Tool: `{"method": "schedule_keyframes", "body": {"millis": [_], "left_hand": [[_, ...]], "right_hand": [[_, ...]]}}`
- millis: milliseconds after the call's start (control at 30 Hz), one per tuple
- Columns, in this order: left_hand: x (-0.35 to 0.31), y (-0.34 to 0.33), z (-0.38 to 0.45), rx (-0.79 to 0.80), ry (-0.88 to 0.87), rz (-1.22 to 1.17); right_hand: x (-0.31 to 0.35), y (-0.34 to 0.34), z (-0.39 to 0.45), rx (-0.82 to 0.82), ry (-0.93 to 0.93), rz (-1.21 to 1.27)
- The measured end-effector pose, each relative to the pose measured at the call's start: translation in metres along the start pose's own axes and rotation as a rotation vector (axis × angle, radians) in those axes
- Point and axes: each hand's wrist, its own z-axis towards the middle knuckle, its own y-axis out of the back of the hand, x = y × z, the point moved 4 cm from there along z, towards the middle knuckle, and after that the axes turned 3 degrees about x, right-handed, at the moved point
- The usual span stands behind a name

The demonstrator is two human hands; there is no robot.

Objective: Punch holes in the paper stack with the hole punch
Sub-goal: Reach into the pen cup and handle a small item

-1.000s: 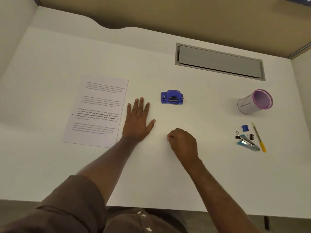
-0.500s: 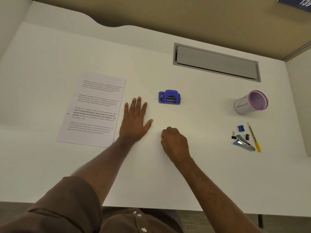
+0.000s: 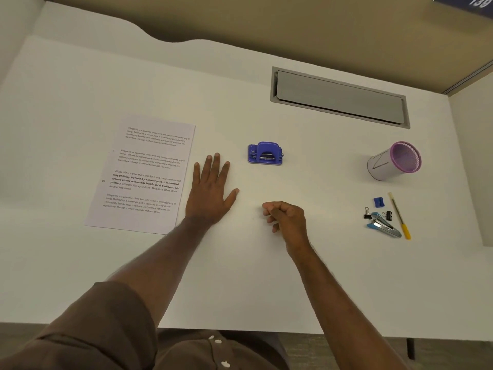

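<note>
A printed paper stack [image 3: 145, 174] lies flat on the white desk [image 3: 240, 276] at the left. A small blue hole punch [image 3: 265, 153] stands mid-desk, to the right of the paper. My left hand [image 3: 210, 190] rests palm down on the desk between the paper and the punch, fingers spread, touching neither. My right hand [image 3: 286, 218] sits in a loose fist on the desk below the punch, holding nothing that I can see.
A grey cable hatch [image 3: 338, 98] is set in the desk at the back right. A purple-rimmed pen cup [image 3: 394, 161] lies on its side at the right. Below it lie a blue stapler [image 3: 382, 225], binder clips [image 3: 366, 212], a small blue clip [image 3: 378, 202] and a yellow pen [image 3: 400, 216].
Both hands stay almost where they were; the right fist has loosened a little. The view has shifted slightly as my head moved.
</note>
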Motion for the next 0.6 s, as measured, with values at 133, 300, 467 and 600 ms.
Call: {"method": "schedule_keyframes", "body": {"millis": [133, 300, 467, 600], "left_hand": [[0.0, 0.001, 0.0, 0.01, 0.003, -0.001], [0.0, 0.001, -0.001, 0.007, 0.003, -0.001], [0.001, 0.0, 0.0, 0.009, 0.012, 0.001], [0.001, 0.001, -0.001, -0.001, 0.01, -0.008]], "right_hand": [[0.005, 0.011, -0.001, 0.01, 0.027, 0.064], [0.008, 0.007, -0.003, -0.007, 0.214, -0.457], [0.006, -0.025, -0.013, 0.031, 0.498, -1.198], [0.015, -0.04, -0.023, -0.024, 0.662, -1.312]]}}
